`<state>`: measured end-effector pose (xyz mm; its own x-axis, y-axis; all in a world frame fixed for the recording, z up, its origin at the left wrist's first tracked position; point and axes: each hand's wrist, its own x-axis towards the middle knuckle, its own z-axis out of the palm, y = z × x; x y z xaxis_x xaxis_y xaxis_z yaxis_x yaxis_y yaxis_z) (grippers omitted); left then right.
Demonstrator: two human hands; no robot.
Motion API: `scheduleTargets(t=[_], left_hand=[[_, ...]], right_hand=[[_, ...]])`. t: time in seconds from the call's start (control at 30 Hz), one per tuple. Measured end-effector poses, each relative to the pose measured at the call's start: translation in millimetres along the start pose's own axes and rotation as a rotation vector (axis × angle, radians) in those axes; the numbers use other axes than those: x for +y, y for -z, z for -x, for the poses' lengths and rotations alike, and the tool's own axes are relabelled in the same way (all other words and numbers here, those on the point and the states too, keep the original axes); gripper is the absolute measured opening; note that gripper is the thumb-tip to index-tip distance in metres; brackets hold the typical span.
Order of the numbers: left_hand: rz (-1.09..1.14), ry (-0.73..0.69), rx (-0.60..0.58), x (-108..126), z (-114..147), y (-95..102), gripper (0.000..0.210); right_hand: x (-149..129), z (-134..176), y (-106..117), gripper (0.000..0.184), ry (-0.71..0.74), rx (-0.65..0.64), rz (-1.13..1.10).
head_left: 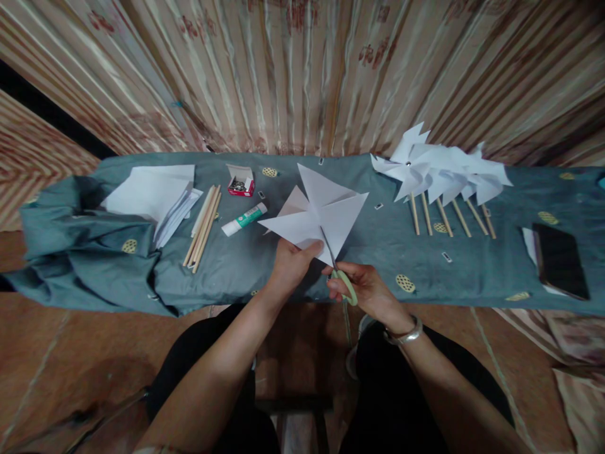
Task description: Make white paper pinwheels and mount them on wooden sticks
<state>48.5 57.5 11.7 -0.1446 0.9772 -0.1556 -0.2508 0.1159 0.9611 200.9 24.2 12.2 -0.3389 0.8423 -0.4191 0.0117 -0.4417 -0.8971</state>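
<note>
The left hand is pinching the near edge of a white paper sheet, its grip clenched on the paper and holding it up just above the bench. The sheet is already slit from its corners into pointed flaps, and it is hanging over the middle of the bench, close to the near edge. The right hand is grasping a pair of scissors by their pale green handles, fingers curled through them. The blades are pointing up and away from the person and biting into the lower part of the sheet, right beside the left thumb.

A grey-green cloth is covering the bench. To the left of the sheet a glue stick is lying on its side, and just behind it a small red box is standing open. Further left, a bundle of wooden sticks is lying next to a loose pile of white paper. To the right, well apart from the hands, finished paper pinwheels on sticks are lying in a row. A dark phone is resting near the right end. A silver bangle is sitting on the right wrist.
</note>
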Motion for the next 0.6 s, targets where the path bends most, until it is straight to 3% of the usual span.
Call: scheduleTargets(t=[0.3, 0.6], left_hand=[[0.015, 0.008, 0.000, -2, 1, -0.9, 0.015], [0.043, 0.028, -0.073, 6, 8, -6.1, 0.009]], right_hand=[[-2, -1, -1, 0.044, 0.016, 0.006, 0.036], [-10, 2, -4, 0.032, 0.041, 0.016, 0.002]])
